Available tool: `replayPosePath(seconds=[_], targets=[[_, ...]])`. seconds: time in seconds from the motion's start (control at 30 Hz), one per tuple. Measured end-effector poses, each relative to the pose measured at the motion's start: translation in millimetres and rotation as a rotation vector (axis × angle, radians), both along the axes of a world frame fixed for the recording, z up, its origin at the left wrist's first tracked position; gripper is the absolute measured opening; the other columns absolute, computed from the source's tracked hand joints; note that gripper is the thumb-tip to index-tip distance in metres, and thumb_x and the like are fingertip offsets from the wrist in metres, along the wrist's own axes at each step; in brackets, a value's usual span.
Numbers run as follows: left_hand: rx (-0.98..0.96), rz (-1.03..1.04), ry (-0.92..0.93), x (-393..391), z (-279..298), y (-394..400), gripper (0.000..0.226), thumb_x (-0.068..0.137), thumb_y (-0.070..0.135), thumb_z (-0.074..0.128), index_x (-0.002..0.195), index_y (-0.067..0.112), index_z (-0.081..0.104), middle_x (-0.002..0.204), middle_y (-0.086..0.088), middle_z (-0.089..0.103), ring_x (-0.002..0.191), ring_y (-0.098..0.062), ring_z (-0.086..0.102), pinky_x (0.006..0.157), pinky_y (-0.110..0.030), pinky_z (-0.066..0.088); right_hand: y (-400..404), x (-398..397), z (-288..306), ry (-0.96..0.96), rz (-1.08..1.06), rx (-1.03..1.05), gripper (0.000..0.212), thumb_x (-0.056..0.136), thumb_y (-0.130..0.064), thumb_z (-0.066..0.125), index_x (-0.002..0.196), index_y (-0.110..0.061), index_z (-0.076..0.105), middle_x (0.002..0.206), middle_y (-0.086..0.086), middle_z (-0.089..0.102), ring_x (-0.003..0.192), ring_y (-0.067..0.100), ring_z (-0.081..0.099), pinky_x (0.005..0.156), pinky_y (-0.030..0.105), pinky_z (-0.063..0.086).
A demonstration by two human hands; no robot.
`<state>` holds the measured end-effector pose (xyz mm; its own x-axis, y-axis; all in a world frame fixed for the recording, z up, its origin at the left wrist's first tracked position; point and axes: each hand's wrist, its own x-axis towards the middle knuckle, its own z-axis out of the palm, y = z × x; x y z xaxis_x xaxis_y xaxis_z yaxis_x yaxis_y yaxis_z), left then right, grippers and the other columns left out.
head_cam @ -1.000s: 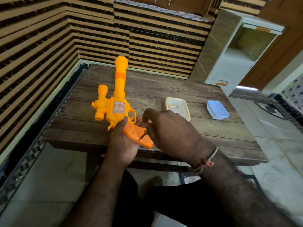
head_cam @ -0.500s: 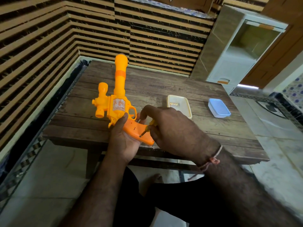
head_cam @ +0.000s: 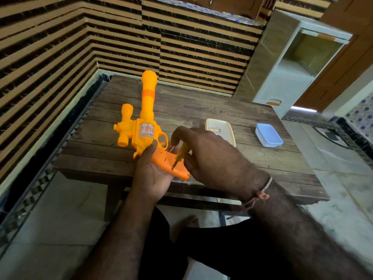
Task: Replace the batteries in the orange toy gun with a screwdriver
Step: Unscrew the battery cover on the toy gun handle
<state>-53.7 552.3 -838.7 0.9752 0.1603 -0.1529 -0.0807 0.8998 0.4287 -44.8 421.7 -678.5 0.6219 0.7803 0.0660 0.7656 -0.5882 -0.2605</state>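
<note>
The orange toy gun (head_cam: 145,126) lies on its side on the wooden table (head_cam: 201,102), barrel pointing away from me and a scope on its left. My left hand (head_cam: 154,174) grips the darker orange handle (head_cam: 169,161) from below, thumb on the body. A small yellow screwdriver (head_cam: 181,153) is held in my right hand (head_cam: 210,156), its tip set on a screw hole in the handle's side. Most of the screwdriver's grip is hidden by my fingers.
A cream plastic tray (head_cam: 230,131) with a small metal piece in it sits right behind my right hand. A blue lidded box (head_cam: 268,135) stands further right. A white cabinet (head_cam: 290,63) is beyond the table's far right corner. Striped walls close the left and back.
My right hand has turned and lifted slightly, so more of the yellow screwdriver shows above the handle. The gun and left hand stay in place.
</note>
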Motion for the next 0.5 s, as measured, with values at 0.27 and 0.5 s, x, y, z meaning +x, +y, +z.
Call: replayPosePath(seconds=[0.27, 0.5], targets=[[0.033, 0.030, -0.005, 1, 1, -2, 0.084, 0.088, 0.035, 0.062, 0.157, 0.014, 0.018, 0.099, -0.008, 0.071, 0.093, -0.024, 0.070, 0.073, -0.046, 0.056, 2, -2, -4, -0.091, -0.053, -0.020, 0.025, 0.100, -0.043, 0.041, 0.113, -0.023, 0.048, 0.096, 0.005, 0.065, 0.086, 0.033, 0.062, 0.069, 0.039, 0.051], [-0.035, 0.008, 0.017, 7, -8, 4, 0.090, 0.077, 0.038, 0.078, 0.153, 0.022, 0.033, 0.150, -0.018, 0.045, 0.139, -0.037, 0.042, 0.103, -0.062, 0.039, -2, -1, -1, -0.015, -0.092, 0.023, 0.021, 0.097, -0.031, 0.044, 0.115, -0.020, 0.046, 0.090, 0.005, 0.065, 0.081, 0.030, 0.062, 0.069, 0.043, 0.053]])
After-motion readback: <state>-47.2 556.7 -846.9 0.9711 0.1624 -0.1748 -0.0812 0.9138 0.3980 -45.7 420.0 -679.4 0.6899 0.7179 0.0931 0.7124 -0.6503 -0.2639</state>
